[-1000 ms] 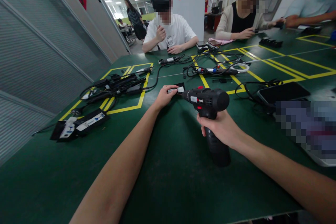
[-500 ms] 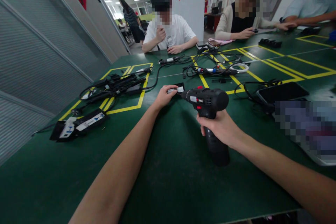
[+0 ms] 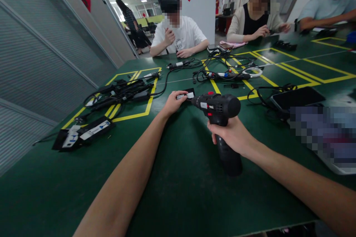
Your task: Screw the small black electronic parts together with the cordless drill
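Note:
My right hand is wrapped round the grip of a black cordless drill with red buttons. The drill's nose points left and away, and its tip meets or nearly meets a small black piece with a white label. My left hand grips that piece against the green table, fingers over its near left side. Exactly where the bit touches is too small to tell. The drill's battery base hangs low, close over the table.
Black cables and tools lie within yellow tape at left, with black labelled pieces nearer. More cables lie ahead. At right are a phone and a blurred-out object. Several people sit across the table.
My hands, the drill and the labelled piece keep nearly the same place. Across the table at right, a seated person's hand has lifted. A standing person at the back has shifted slightly left.

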{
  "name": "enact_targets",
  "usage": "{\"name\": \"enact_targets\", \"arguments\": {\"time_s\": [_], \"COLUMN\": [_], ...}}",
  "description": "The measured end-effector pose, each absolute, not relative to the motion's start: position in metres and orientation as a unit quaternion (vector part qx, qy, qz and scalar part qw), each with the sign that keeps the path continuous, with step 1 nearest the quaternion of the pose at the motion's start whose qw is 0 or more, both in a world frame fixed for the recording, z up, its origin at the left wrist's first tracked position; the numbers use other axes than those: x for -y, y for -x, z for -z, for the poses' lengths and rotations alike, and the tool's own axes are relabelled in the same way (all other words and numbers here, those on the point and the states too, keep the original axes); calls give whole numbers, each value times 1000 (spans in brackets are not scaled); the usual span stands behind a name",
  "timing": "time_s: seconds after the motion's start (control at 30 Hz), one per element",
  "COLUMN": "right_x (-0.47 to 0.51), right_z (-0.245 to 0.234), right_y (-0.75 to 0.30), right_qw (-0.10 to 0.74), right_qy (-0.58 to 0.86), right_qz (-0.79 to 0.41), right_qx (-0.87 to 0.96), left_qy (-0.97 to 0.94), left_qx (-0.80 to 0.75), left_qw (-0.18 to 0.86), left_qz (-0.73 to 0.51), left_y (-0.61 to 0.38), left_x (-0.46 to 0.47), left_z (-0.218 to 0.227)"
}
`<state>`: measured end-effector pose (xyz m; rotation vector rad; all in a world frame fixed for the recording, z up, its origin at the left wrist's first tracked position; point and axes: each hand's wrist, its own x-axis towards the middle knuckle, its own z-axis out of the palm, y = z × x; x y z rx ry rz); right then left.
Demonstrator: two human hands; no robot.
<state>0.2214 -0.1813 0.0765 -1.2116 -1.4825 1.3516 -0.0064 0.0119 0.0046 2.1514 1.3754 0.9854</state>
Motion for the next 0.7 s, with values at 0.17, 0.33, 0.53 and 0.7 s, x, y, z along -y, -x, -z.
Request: {"name": "enact_targets", "arguments": {"time_s": [0.17, 0.33, 0.53, 0.7], "right_x": [181, 181, 180, 179], "right_z": [-76, -73, -70, -73], "right_y": [-222, -222, -221, -221], "right_qw": [390, 395, 393, 395], "right_qy": [474, 474, 483, 481], "right_qz": [-532, -533, -533, -533], "right_qx": [583, 580, 573, 573], "left_qy": [-768, -770, -771, -770], "left_qx": [-499, -495, -489, -490], "left_qw": [203, 201, 203, 201], "left_qz": [-347, -348, -355, -356], "left_y": [6, 6, 7, 8], "left_x": [-11, -12, -14, -14], "left_z": [-6, -5, -2, -2]}}
